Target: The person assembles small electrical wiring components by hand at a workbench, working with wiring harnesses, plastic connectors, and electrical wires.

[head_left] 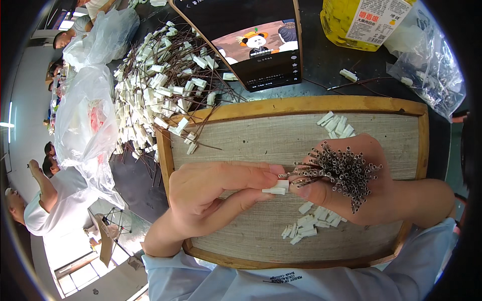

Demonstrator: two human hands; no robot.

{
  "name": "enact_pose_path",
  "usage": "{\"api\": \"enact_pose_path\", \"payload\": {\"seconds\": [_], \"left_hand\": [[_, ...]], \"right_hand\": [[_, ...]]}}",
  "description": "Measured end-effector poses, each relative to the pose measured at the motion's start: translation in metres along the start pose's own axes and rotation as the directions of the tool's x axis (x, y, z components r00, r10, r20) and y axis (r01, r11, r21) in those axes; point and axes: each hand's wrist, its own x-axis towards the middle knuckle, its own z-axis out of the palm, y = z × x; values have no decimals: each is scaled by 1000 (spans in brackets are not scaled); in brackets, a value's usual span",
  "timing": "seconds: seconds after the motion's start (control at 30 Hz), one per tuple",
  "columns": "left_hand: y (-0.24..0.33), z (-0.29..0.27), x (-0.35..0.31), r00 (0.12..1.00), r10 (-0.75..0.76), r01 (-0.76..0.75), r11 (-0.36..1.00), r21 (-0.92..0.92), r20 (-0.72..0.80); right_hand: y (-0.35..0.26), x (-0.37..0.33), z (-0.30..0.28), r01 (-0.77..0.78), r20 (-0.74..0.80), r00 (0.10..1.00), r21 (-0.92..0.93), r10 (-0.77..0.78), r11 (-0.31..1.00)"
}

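Observation:
My left hand (211,198) is closed, its thumb and fingers pinching a small white plastic connector housing (277,187) over the tray. My right hand (389,193) is wrapped round a thick bundle of dark wires (346,173) with metal terminals on their ends, which point up at me. At the bundle's left side, a few terminals stick out close to the housing and my left fingertips. Whether one is inside the housing I cannot tell. Loose white housings lie on the wood-rimmed tray (226,138), one group (337,125) beyond my hands and another (311,224) nearer me.
A big heap of wired white connectors (150,95) stands left of the tray, partly over its corner. Behind are a phone-like screen (258,57), a bottle of yellow liquid (339,30) and a clear bag (434,70). Plastic bags (83,115) and other people (57,195) are at left.

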Motion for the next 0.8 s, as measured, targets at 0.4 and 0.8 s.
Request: {"api": "enact_pose_path", "payload": {"seconds": [0.4, 0.8], "left_hand": [[-8, -41, 0, 909, 171, 339, 229, 912, -380], [-2, 43, -8, 887, 145, -396, 730, 557, 439]], "right_hand": [[-5, 4, 10, -83, -291, 942, 276, 166, 957], [-10, 2, 8, -132, -259, 939, 332, 225, 934]]}}
